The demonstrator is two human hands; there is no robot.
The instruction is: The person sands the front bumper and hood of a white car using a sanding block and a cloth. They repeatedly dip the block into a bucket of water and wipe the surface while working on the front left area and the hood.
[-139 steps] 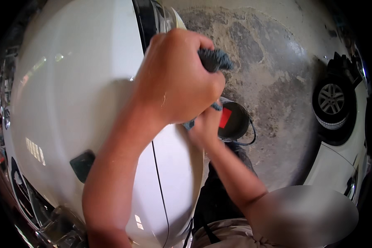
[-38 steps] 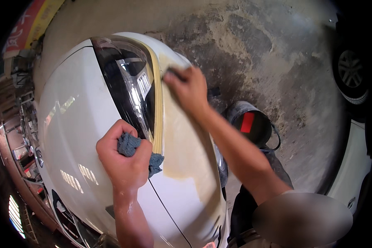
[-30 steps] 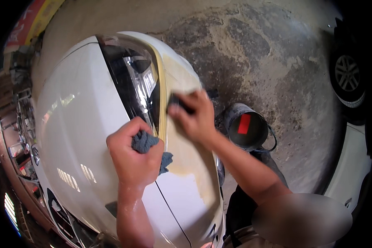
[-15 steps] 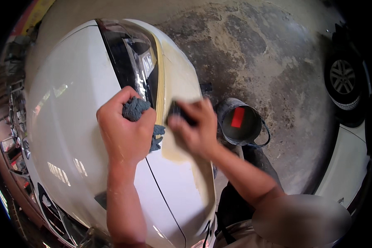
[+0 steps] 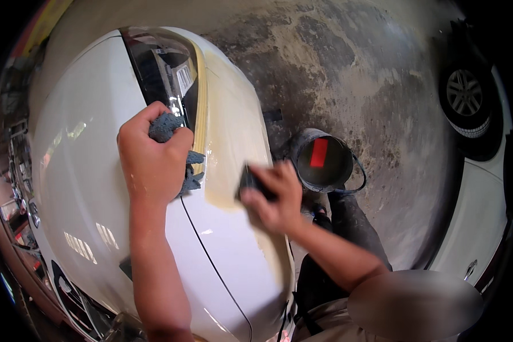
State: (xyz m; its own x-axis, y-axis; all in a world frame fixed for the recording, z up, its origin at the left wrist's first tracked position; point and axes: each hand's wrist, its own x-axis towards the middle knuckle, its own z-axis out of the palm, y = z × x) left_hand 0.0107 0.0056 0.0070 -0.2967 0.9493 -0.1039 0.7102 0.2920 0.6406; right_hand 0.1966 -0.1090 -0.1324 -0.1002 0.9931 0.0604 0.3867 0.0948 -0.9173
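Note:
My left hand (image 5: 153, 171) is closed round a crumpled grey-blue cloth (image 5: 166, 126), with part of it hanging below the fingers. It sits over the near end of the car's dark, glossy lamp (image 5: 154, 60). Slightly blurred, my right hand (image 5: 280, 196) grips a dark block (image 5: 248, 183), which looks like a sanding block, against the side of the white car (image 5: 91, 154). Around the block the panel has a cream-coloured patch (image 5: 228, 108) with uneven edges. Yellow masking tape (image 5: 201, 85) follows the lamp's edge beside this patch.
A dark bucket (image 5: 298, 162) with murky water and a red rectangular piece (image 5: 318, 153) in it stands right of the car. The concrete floor (image 5: 376, 97) is stained. Another light-coloured car (image 5: 467, 211) stands at the far right.
My right hand has moved the block nearer to me and toward the panel's outer side. My left hand keeps its hold on the cloth near the lamp. The whole view has shifted slightly.

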